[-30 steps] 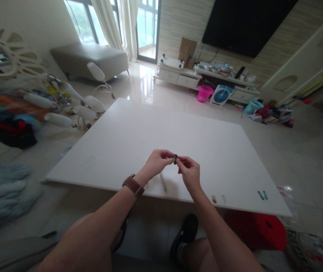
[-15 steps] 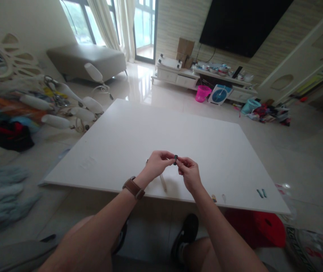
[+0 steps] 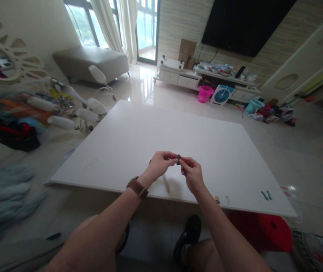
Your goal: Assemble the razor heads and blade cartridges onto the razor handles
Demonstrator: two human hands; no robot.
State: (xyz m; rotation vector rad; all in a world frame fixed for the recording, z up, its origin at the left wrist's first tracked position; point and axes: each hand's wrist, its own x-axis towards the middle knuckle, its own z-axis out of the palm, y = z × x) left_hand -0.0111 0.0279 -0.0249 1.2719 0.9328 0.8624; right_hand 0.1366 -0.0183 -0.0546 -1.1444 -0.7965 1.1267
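Observation:
Both hands meet above the near half of a white tabletop. A small dark piece with a green face is pinched between the fingertips; its exact kind is too small to make out. My left hand, with a brown-strapped watch on the wrist, grips the piece from the left. From the right, the thumb and fingers of my right hand close on it. Partly hidden below my left hand lies a pale, slim, stick-like handle.
Two teal strips lie near the right corner of the tabletop. By the front edge are a small yellowish piece and a clear one. A red stool-like object stands below; a lamp with white shades is at left.
The whole view has shifted slightly, so everything sits a little further right. Both hands keep their pinch on the small dark piece, with hardly any change in pose.

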